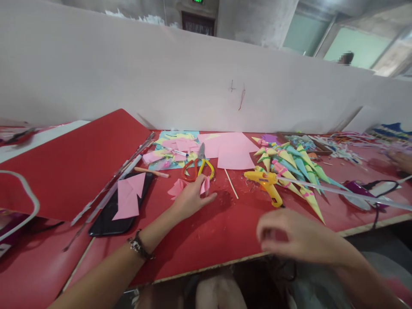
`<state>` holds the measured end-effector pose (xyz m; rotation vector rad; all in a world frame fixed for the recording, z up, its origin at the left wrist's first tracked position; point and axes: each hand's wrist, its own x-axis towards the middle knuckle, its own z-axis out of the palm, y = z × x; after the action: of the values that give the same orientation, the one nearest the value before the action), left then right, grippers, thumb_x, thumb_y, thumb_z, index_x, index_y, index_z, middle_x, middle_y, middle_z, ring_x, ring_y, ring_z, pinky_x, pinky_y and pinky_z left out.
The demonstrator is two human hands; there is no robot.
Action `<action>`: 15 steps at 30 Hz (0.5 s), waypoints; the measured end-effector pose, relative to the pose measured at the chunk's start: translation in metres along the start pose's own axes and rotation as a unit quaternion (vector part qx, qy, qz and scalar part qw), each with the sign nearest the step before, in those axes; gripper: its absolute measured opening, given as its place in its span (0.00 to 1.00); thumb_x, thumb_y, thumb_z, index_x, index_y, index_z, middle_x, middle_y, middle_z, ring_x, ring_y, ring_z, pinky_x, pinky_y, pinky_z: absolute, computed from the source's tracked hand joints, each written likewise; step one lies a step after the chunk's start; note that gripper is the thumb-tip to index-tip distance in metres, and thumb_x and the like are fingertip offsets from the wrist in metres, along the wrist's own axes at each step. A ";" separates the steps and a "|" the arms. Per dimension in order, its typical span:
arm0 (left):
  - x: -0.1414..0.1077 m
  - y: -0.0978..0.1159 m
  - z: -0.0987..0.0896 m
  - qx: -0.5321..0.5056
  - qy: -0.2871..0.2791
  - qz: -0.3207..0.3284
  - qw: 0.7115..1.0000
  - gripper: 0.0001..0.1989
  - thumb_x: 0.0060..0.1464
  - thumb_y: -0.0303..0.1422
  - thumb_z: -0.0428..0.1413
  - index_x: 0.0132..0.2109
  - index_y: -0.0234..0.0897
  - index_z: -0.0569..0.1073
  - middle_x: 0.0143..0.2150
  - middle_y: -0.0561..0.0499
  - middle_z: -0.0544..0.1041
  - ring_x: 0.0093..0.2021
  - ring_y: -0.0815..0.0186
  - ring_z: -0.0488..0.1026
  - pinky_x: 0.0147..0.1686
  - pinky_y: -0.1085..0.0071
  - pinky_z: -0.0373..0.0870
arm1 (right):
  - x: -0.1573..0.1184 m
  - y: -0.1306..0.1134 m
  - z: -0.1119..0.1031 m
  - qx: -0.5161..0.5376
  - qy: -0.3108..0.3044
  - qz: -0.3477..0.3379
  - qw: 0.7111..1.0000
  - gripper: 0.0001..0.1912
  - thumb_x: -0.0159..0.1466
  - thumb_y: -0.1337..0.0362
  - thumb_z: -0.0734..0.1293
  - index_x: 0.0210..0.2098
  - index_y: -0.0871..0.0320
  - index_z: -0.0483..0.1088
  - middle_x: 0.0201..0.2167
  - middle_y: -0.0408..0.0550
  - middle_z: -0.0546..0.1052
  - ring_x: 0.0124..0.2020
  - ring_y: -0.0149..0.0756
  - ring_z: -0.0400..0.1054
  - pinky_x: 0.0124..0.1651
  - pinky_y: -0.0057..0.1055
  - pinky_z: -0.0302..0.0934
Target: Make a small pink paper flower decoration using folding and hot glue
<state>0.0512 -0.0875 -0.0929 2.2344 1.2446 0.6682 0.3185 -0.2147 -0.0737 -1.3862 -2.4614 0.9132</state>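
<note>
Your left hand (190, 199) is half-open at the curled, thin pink paper piece (205, 185) over the red tabletop (193, 240), near the red-and-yellow-handled scissors (201, 152); can't tell if it's gripped. Your right hand (298, 236) is blurred, loosely curled, apparently empty. Paper looks light, easily creased: pinch gently at an edge.

"How many scissors (201, 159)?"

"One pair, plus one yellow glue gun (269, 184), one pen (180, 153) and one bracelet (138, 244)."

"Hands?"

"The person's two, a left hand (192, 196) and a right hand (298, 236), and one co-worker's hand (401, 159)."

"Pink folded paper (177, 187) by the left one?"

"One piece or two, I can't tell; the hand covers the middle."

"Paper cones (287, 158)?"

"At least eight; they overlap too much for an exact total."

"Paper scraps (182, 144)?"

"Too many, layered, to count."
</note>
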 end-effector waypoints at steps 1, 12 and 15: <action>0.000 0.000 -0.002 -0.006 0.000 -0.004 1.000 0.13 0.50 0.41 0.52 0.32 0.41 0.54 0.22 0.60 0.63 0.22 0.68 0.63 0.23 0.73 0.54 | 0.011 0.008 -0.013 -0.030 0.057 0.072 0.995 0.14 0.63 0.53 0.57 0.31 0.54 0.69 0.26 0.45 0.74 0.28 0.36 0.68 0.30 0.31 0.59; 0.001 -0.002 -0.012 -0.034 0.116 0.019 0.992 0.14 0.46 0.37 0.55 0.34 0.40 0.56 0.27 0.59 0.57 0.24 0.72 0.56 0.24 0.74 0.56 | 0.053 0.068 -0.012 -0.087 0.348 0.206 0.910 0.14 0.59 0.57 0.57 0.39 0.58 0.64 0.32 0.54 0.74 0.34 0.47 0.69 0.35 0.40 0.61; 0.001 -0.005 -0.017 -0.062 0.127 0.048 0.989 0.12 0.50 0.35 0.52 0.33 0.41 0.53 0.29 0.57 0.58 0.25 0.71 0.57 0.27 0.73 0.59 | 0.062 0.060 -0.025 -0.040 0.385 0.196 0.901 0.13 0.58 0.56 0.56 0.38 0.57 0.63 0.29 0.51 0.72 0.32 0.47 0.69 0.35 0.40 0.61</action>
<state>0.0376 -0.0816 -0.0833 2.1669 1.1808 1.0663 0.3378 -0.1302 -0.0976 -1.8485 -1.6642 0.2130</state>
